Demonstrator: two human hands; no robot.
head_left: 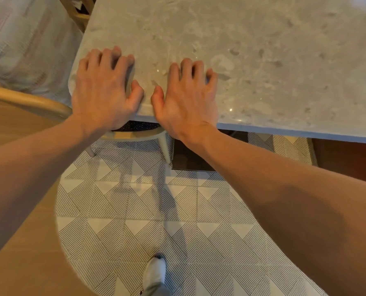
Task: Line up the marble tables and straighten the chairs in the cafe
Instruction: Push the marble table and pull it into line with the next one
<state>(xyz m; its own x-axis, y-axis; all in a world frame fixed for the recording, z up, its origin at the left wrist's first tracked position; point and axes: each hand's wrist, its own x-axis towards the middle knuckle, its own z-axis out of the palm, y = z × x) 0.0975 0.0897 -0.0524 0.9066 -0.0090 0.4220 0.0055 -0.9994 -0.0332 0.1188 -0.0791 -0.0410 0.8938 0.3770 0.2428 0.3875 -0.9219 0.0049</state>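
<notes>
A grey marble table fills the upper right of the view, its near edge running across the middle. My left hand lies palm down on the table's near left corner, fingers slightly bent on the top. Beside it, a thumb's width away, my right hand presses palm down on the same edge, fingers spread on the marble. Under the corner stands a light wooden chair with a curved backrest and a dark speckled seat, tucked partly beneath the table.
A pale upholstered bench or cushion lies at the upper left, behind the chair. The floor has striped geometric tiles bordered by wood flooring. A dark table base stands under the top. My shoe is below.
</notes>
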